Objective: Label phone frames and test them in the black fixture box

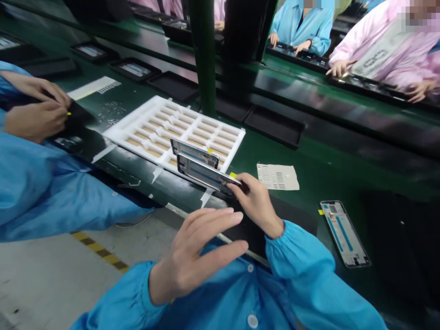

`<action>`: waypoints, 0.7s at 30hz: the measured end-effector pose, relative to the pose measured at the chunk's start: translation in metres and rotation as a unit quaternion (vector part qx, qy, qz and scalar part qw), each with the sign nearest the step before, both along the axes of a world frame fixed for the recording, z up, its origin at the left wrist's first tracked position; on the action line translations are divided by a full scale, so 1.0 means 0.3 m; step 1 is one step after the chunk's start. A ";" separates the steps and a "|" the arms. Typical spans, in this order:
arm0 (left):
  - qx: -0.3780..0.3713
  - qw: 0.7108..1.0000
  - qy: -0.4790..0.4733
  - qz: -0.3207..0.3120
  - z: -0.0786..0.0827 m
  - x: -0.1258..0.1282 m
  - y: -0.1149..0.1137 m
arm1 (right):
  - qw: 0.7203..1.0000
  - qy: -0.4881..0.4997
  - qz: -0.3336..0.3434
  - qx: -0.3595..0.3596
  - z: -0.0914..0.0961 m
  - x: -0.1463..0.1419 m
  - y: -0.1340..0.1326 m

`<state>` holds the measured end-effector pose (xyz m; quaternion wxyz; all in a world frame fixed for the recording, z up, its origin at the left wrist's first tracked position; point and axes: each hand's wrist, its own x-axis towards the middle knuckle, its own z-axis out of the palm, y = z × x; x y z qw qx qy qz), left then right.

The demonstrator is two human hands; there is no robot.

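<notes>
My right hand [256, 201] is closed on the end of a phone frame [206, 173] with a small yellow tab, holding it over the bench edge. A second phone frame [194, 153] lies just behind it, beside the white tray [137, 121] of tan strips. My left hand [195, 252] hovers below with fingers stretched out and holds nothing. A third phone frame [344, 233] lies flat on the dark bench to the right.
A paper label [277, 177] lies on the green bench [316, 169]. On the left, a co-worker's hands [36, 110] work on a dark part. Black trays [275, 124] line the conveyor. More people in blue and pink coats [381, 46] sit opposite. A green post [205, 55] stands behind the tray.
</notes>
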<state>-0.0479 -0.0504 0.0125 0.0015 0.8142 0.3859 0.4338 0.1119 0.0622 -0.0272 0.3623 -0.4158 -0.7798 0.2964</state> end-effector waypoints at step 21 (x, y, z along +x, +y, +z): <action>-0.080 0.996 -0.026 -0.023 -0.085 0.028 0.034 | 0.996 -0.041 0.001 0.078 0.050 -0.001 -0.037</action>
